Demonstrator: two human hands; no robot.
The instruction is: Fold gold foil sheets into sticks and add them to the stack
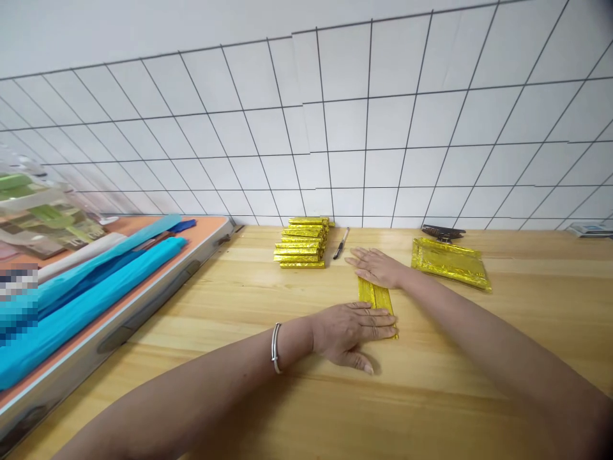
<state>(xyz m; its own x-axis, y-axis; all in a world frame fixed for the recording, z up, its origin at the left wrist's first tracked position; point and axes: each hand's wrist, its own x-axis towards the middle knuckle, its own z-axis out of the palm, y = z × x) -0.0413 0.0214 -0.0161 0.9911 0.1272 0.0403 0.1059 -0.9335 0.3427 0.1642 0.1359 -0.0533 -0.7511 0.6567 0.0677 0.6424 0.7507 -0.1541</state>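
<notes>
A flat strip of shiny gold foil (375,292) lies on the wooden table, with lengthwise crease lines along it. My left hand (352,331) rests flat across its near end, fingers stretched out and thumb apart. Over the far end, my right hand (376,265) lies flat with its fingers extended. Both palms hide parts of the strip. Beyond and to the left is a stack of narrow folded gold foil strips (301,244). A pen (341,244) lies between that stack and my right hand.
Right of my right hand is a flat pile of gold foil sheets (450,263), with a dark clip (444,232) behind it. An orange-topped case (211,235) at left carries blue fabric-like rolls (110,297). A white gridded wall (335,140) bounds the wooden table (215,396) behind.
</notes>
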